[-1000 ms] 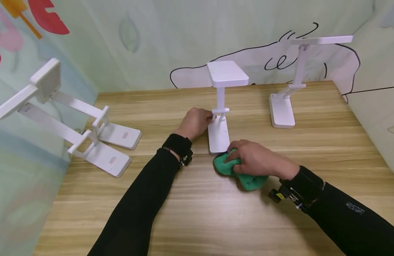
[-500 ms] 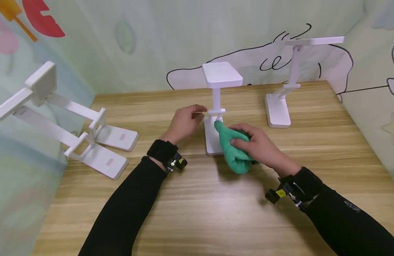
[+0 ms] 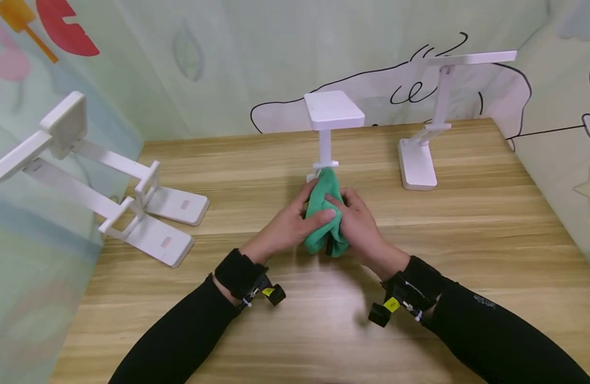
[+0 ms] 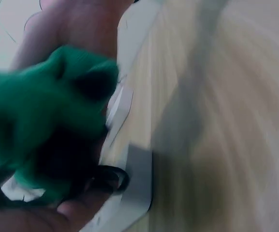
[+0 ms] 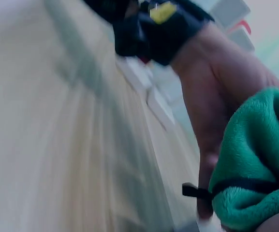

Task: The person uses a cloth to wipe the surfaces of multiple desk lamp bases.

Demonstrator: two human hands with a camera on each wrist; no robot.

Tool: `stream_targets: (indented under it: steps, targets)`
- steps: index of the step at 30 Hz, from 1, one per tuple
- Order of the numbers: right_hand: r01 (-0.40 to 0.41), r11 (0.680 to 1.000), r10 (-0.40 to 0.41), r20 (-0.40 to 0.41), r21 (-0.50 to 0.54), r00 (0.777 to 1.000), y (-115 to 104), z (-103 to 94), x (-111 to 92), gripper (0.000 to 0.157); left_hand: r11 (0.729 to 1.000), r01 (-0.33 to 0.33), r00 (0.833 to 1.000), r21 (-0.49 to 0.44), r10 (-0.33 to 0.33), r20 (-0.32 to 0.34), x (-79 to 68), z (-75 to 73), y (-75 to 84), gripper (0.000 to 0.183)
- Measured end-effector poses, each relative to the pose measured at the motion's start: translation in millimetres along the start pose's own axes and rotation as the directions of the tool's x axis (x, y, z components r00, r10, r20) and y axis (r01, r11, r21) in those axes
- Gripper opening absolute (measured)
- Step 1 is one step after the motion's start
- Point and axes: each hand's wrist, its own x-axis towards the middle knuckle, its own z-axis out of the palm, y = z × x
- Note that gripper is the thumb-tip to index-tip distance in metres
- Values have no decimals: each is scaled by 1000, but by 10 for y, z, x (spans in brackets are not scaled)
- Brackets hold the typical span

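Both hands hold a bunched green cloth (image 3: 325, 200) over the base of the middle white desk lamp (image 3: 334, 109). My left hand (image 3: 292, 224) grips it from the left, thumb across the front and fingers behind. From the right, my right hand (image 3: 361, 226) pinches it with the thumb on top. The cloth hides most of the lamp's base; its square head and upper stem show above. In the right wrist view the cloth (image 5: 250, 150) is fluffy, with a black strip (image 5: 248, 184) along its fold. Dark parts also show on the cloth (image 4: 37, 111) in the left wrist view.
Two white folding lamps stand at the left, one base (image 3: 160, 241) nearer and the other base (image 3: 178, 206) behind it. Another white lamp (image 3: 417, 165) stands at the back right. A printed curtain (image 3: 218, 69) hangs behind the wooden table (image 3: 285, 330).
My left hand has left the lamp's stem and taken hold of the cloth. My right hand has lifted the cloth from the table at the base's front edge and brought it over the base.
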Motion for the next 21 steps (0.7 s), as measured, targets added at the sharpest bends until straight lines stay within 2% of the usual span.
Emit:
stream_targets:
  steps: [2,4,6,7,8,9,11,12,13,15,16,18,20,21]
  targets:
    - [-8,994,-1,85,111,996,-16,35,-14,33,1000,11,999,0,-11,-49,-40,29,49,71]
    - [6,990,-29,165,140,986,-20,16,-14,33,1000,21,994,22,-18,-106,-65,17,53,69]
    - [102,995,-103,201,18,974,-14,-37,2,36,996,23,984,90,-7,-180,-76,-47,-1,64]
    - [182,979,-159,202,-97,966,-10,-73,13,36,990,35,976,140,-3,-218,-77,-98,-28,61]
    - [265,935,-222,192,-237,956,5,-119,28,36,978,53,968,202,-1,-250,-78,-163,-59,59]
    - [331,864,-282,180,-380,942,19,-168,39,35,956,78,961,283,3,-277,-71,-236,-89,58]
    - [402,682,-371,185,-611,910,59,-267,68,34,888,145,949,436,-1,-315,-37,-391,-145,61]
    - [421,591,-394,210,-688,895,92,-315,83,36,848,187,946,497,-18,-324,-17,-462,-155,63]
    - [426,520,-390,239,-740,889,131,-357,97,40,812,214,945,543,-31,-325,13,-523,-180,66]
    - [431,405,-348,300,-807,888,208,-404,114,51,756,261,944,600,-69,-324,100,-613,-231,72]
    - [433,362,-316,328,-826,890,248,-415,126,58,745,281,941,605,-91,-325,151,-638,-257,75]
    - [427,302,-260,357,-852,897,316,-417,140,70,744,307,936,594,-123,-329,261,-653,-302,79]
    - [421,280,-239,362,-863,901,355,-409,150,77,751,320,932,577,-140,-335,378,-642,-332,78]
    - [426,271,-237,369,-863,899,369,-410,157,78,747,324,932,581,-144,-334,430,-628,-340,76]
